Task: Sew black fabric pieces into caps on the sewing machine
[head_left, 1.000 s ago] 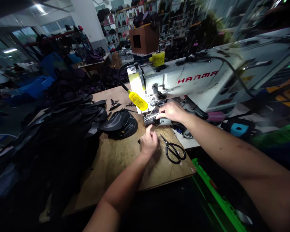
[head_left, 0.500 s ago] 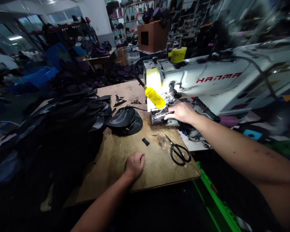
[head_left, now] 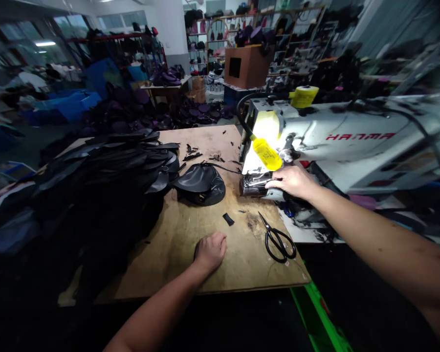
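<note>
The left hand (head_left: 210,250) rests on the wooden bench (head_left: 176,283) near its front edge, fingers curled into a loose fist with nothing showing in them. The bare board around it is the only open room. A heap of black cut pieces (head_left: 106,181) fills the bench's left half. A domed black piece (head_left: 201,183) lies past the fist, with a small black scrap (head_left: 228,219) nearer. Black scissors (head_left: 278,240) lie shut near the right edge, where a green rail (head_left: 315,313) runs below.

The right hand (head_left: 293,182) reaches to the white sewing machine (head_left: 333,142), fingers grasping its metal post (head_left: 252,185). The post is short, shiny and grey, juts left over the bench, and is lit by the yellow lamp (head_left: 267,154) just above.
</note>
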{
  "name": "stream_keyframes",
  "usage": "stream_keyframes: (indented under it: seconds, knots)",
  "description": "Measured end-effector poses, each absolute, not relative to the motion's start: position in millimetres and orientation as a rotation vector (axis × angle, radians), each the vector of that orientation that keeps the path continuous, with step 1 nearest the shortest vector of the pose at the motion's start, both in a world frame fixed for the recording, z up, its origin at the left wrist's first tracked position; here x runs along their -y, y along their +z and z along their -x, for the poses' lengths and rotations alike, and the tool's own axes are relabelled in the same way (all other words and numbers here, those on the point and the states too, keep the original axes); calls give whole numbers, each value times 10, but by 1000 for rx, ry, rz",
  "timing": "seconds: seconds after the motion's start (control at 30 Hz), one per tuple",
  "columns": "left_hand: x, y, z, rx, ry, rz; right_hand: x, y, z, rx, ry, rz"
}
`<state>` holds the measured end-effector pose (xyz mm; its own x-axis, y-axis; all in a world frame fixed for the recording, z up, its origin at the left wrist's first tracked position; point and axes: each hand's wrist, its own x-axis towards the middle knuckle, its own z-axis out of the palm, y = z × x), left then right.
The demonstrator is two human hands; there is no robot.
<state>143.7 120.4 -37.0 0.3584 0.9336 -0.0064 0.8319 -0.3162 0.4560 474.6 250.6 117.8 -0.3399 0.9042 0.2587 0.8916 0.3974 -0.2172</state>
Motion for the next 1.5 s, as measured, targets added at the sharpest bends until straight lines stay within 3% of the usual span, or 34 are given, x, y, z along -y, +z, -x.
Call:
stream_keyframes:
  seconds: [0.4, 0.6, 0.8, 1.0, 1.3, 1.5]
  knots:
    - [-1179, -364, -1427, -1539, 380, -2265, -2533, 1184, -4731, 2265, 0, 1772]
    - [-1164, -386, -1419, -1520, 390, -2294, -2505, 1215, -4762, 2346, 118, 1586]
    - [-1180, -415, -1424, -1523, 407, -2313, -2487, 1216, -4725, 2291, -62, 1728]
    - [-1181, -445, -1416, -1497, 539, -2274, -2479, 1231, -4784, 2257, 126, 1702]
    - [-2052, 315, -2220, -1332, 1256, -1965, -2481, 1199, -4734, 2238, 127, 1742]
    - [-2486, 521, -2475, -1170, 1383, -1956, -2438, 1239, -4673, 2205, 119, 1663]
